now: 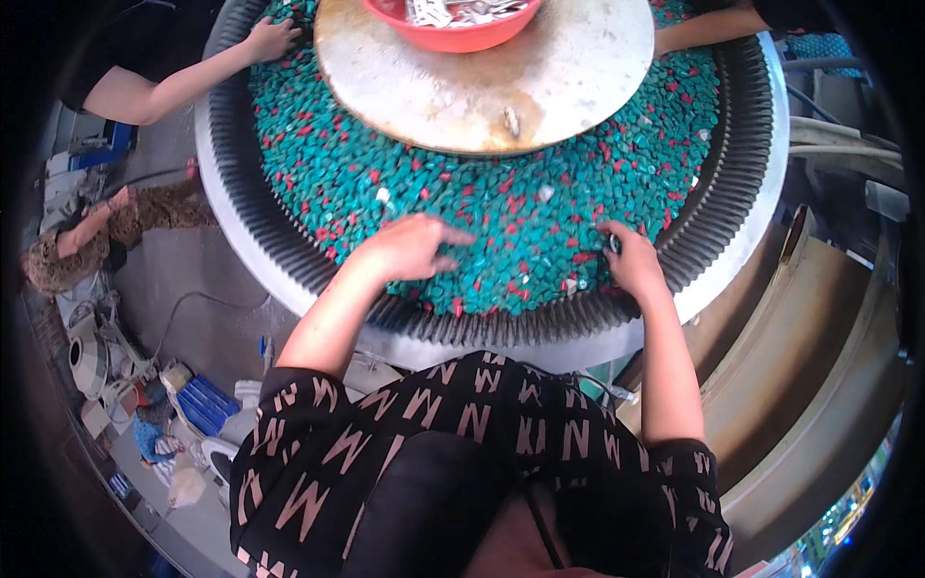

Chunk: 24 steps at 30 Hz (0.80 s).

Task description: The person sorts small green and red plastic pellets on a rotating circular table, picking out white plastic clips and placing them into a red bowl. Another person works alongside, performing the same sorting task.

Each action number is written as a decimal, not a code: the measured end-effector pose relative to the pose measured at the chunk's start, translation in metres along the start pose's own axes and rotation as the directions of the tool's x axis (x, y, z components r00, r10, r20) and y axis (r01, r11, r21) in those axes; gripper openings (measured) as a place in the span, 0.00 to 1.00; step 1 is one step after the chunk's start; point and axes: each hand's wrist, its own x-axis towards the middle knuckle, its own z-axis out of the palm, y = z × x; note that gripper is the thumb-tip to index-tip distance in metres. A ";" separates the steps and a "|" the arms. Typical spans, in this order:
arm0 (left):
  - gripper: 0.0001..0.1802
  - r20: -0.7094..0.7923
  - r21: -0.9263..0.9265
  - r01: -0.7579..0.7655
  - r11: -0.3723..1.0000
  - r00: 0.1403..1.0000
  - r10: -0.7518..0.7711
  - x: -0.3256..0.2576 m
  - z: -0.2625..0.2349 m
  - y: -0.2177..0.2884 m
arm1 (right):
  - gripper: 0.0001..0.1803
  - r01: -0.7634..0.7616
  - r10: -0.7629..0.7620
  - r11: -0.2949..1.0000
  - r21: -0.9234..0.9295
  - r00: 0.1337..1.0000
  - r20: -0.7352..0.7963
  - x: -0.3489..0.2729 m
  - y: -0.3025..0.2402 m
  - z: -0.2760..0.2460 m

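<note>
A wide round bowl (766,154) with a ribbed dark inner wall and a pale metal rim lies before me. Small green pieces (520,207), mixed with red ones and a few whitish ones, form a thick layer in it. My left hand (409,247) hovers over or touches the layer near the front left, its fingers apart and slightly blurred, with nothing visible in them. Toward the front right, my right hand (633,260) has its fingers curled at the layer, thumb and forefinger around a small dark-green piece (614,243).
A round, stained pale plate (424,111) covers the bowl's middle and carries a red basin (462,37) of silvery-white parts. Other people's arms reach in from the far left (207,77) and far right (708,29). A curved metal channel (809,356) runs along the right.
</note>
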 end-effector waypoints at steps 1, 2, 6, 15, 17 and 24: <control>0.23 -0.125 0.004 0.000 1.000 0.992 0.000 -0.001 0.001 0.015 | 0.33 -0.047 0.020 0.946 0.320 0.996 0.088 -0.008 -0.017 -0.012; 0.23 -0.250 0.008 0.002 1.000 0.968 0.001 0.001 0.005 0.028 | 0.34 -0.119 0.009 0.793 0.597 0.983 0.184 -0.014 -0.043 -0.025; 0.20 -0.565 -0.218 -0.395 0.893 0.797 0.214 0.027 0.056 0.073 | 0.45 -0.076 -0.235 0.459 0.885 0.951 0.203 -0.038 -0.102 -0.024; 0.06 -0.478 -0.541 -0.353 0.764 0.876 0.067 -0.002 0.041 0.035 | 0.29 0.000 -0.162 0.480 0.877 0.983 0.088 -0.041 -0.105 0.008; 0.05 -0.629 -0.290 -0.428 0.856 0.759 0.166 -0.011 0.010 0.043 | 0.21 0.124 -0.128 0.594 0.795 0.990 -0.058 -0.042 -0.097 0.004; 0.17 -0.959 0.255 0.028 0.967 0.138 0.249 0.011 -0.145 0.088 | 0.20 0.217 0.101 0.655 0.724 0.924 -0.368 -0.051 -0.045 -0.015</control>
